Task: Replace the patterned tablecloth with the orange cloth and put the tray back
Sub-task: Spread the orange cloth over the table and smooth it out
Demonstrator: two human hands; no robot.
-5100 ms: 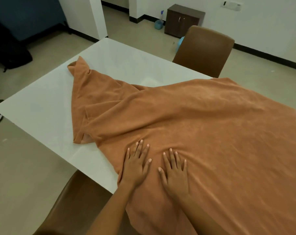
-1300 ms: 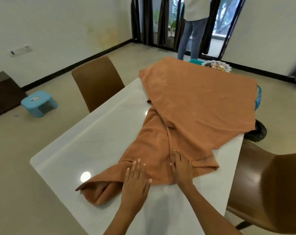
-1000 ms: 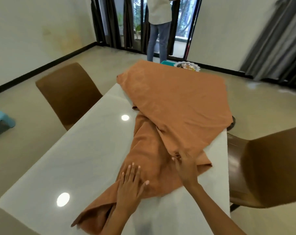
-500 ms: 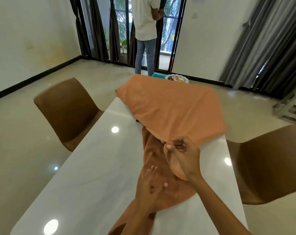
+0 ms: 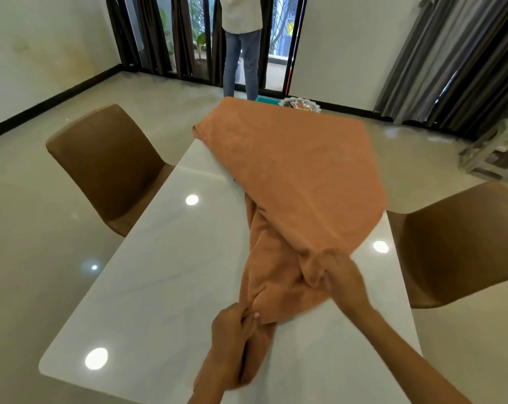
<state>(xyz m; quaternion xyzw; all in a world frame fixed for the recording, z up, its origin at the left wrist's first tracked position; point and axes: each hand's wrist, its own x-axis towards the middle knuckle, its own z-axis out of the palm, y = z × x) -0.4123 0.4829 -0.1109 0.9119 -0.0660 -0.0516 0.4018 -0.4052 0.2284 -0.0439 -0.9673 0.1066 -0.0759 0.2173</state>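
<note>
Cloth of soft orange fabric (image 5: 293,170) lies spread flat over the far end of the white marble-look table (image 5: 165,272) and narrows into a bunched, twisted rope toward the near end. Left hand (image 5: 232,333) grips the near tail of that rope, fingers curled round it; right hand (image 5: 337,272) pinches a gathered fold farther up, just beside the flat part's near point. No patterned tablecloth is in view. What looks like the scalloped white tray (image 5: 299,104) sits beyond the far table edge, on what I cannot tell.

Risk from here is mostly in the pull, I judge. Dragging both handfuls toward the near end could slide the flat far portion off the glossy top, since nothing weighs it down. Pulling unevenly could leave the cloth skewed, one corner hanging toward the brown moulded chair (image 5: 462,243) on the right. Twists left in the bunch would keep the near half from opening square.
</note>
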